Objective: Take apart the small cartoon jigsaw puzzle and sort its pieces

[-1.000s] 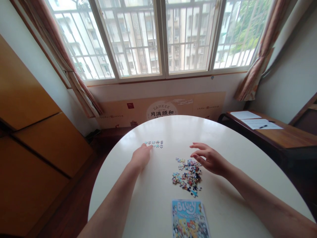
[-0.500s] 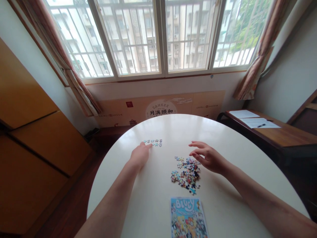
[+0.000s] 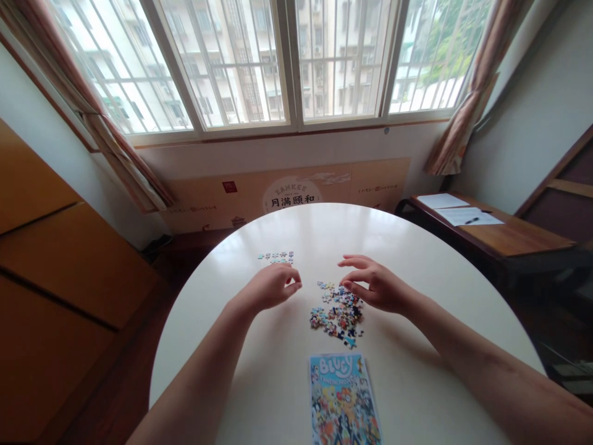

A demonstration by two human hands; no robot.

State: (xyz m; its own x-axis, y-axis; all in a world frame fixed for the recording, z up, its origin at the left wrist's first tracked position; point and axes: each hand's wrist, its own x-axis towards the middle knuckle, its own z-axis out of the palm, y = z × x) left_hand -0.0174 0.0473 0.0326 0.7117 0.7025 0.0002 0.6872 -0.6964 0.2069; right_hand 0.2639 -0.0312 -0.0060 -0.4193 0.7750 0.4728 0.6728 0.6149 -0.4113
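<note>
My left hand [image 3: 275, 285] hovers over the white round table [image 3: 273, 383], left of a pile of loose jigsaw pieces [image 3: 340, 314]. Its fingers are loosely curled, with a gap to the thumb, and nothing shows in them. Beyond it lie two short rows of jigsaw pieces [image 3: 281, 255], partly covered by this hand. At the pile's upper right edge is my right hand [image 3: 380, 285], fingers apart and holding nothing I can see. Below the pile a blue picture sheet [image 3: 343, 395] with the word Bluey lies flat near me.
A wooden side table [image 3: 523, 238] with papers [image 3: 467, 216] and a pen [image 3: 472, 220] stands at the right. Wooden cabinets [image 3: 55, 278] fill the left side. Behind the table are a printed cardboard panel [image 3: 208, 198] and a barred window [image 3: 245, 68].
My left hand has drawn back from the rows toward the pile, moving right with its fingers now curled in. The right hand stays by the pile. The view has shifted slightly.
</note>
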